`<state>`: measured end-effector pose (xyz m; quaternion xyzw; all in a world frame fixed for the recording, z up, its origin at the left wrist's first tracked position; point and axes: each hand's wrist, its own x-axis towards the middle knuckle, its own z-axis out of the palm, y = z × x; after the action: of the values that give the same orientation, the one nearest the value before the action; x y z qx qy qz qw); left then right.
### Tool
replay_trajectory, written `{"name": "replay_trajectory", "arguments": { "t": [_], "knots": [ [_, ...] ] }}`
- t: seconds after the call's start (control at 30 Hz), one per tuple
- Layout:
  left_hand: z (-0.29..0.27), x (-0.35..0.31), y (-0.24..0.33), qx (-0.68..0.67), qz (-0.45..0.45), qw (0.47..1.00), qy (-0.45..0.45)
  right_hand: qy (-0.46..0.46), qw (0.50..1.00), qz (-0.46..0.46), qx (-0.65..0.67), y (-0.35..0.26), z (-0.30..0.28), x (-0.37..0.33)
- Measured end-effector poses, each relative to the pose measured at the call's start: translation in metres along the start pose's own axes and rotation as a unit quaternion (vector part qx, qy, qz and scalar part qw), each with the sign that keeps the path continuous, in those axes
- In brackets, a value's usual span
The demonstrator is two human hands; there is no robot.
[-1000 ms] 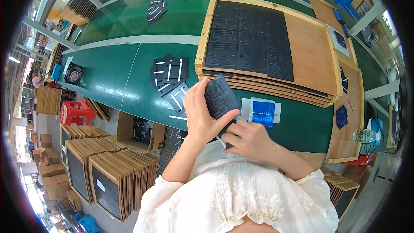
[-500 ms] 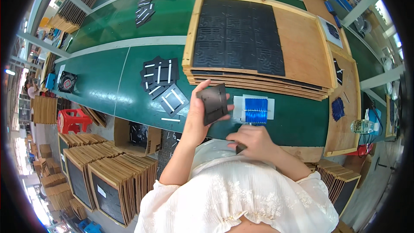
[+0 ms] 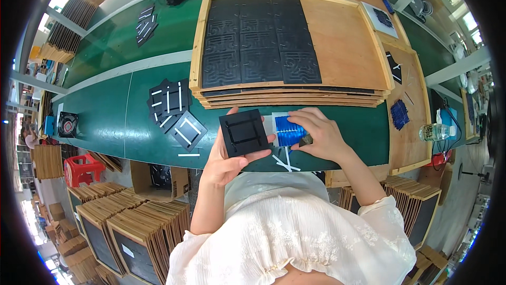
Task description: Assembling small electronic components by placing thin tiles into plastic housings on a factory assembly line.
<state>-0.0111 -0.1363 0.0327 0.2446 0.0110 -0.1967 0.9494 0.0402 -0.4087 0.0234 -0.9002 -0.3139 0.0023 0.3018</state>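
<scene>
A black square plate (image 3: 245, 133) with raised lines forming a square on its face lies in my left hand (image 3: 221, 161). My left fingers and thumb grip it by its edges, with the face turned up. Curled over the right end of a bundle of shiny blue strips (image 3: 288, 131) is my right hand (image 3: 322, 136). A small dark piece shows between its fingers, too little of it to name. The bundle lies on a pale sheet. Several white strips (image 3: 285, 163) lie loose at the table's near edge, just below the bundle.
Wooden-framed trays (image 3: 295, 98) are stacked beyond my hands, the top one partly filled with black patterned plates (image 3: 258, 42). Left of my hands, black plates with white strips (image 3: 169, 98) overlap on the green table (image 3: 105, 111). A clear bottle (image 3: 433, 132) stands at the right.
My right hand has moved up from the table's near edge to the blue bundle. The black plate in my left hand has turned so its raised lines show. White strips now show below the bundle.
</scene>
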Motion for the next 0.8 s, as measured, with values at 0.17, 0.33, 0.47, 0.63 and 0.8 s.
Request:
{"name": "replay_trajectory", "arguments": {
  "t": [0.17, 0.33, 0.47, 0.63, 0.8],
  "knots": [
    [0.0021, -0.0012, -0.0013, 0.091, 0.027, 0.995, 0.036, -0.015, 1.0, 0.007, 0.002, 0.0015, 0.0002, 0.0003],
    [-0.0004, 0.0035, -0.004, 0.111, 0.043, 0.992, 0.038, -0.012, 1.0, 0.002, 0.0, 0.0015, 0.0007, 0.0013],
    [-0.0056, 0.004, -0.0051, 0.146, 0.072, 0.986, 0.032, -0.023, 1.0, 0.006, 0.015, -0.0006, -0.0018, 0.0041],
    [-0.001, 0.0062, -0.0056, 0.144, 0.062, 0.987, 0.029, -0.025, 0.999, 0.021, 0.013, -0.0035, -0.0046, 0.004],
    [0.0022, 0.0062, -0.0065, 0.152, 0.055, 0.987, 0.019, -0.026, 0.999, 0.015, 0.015, -0.0054, -0.0087, 0.0042]
  ]
}}
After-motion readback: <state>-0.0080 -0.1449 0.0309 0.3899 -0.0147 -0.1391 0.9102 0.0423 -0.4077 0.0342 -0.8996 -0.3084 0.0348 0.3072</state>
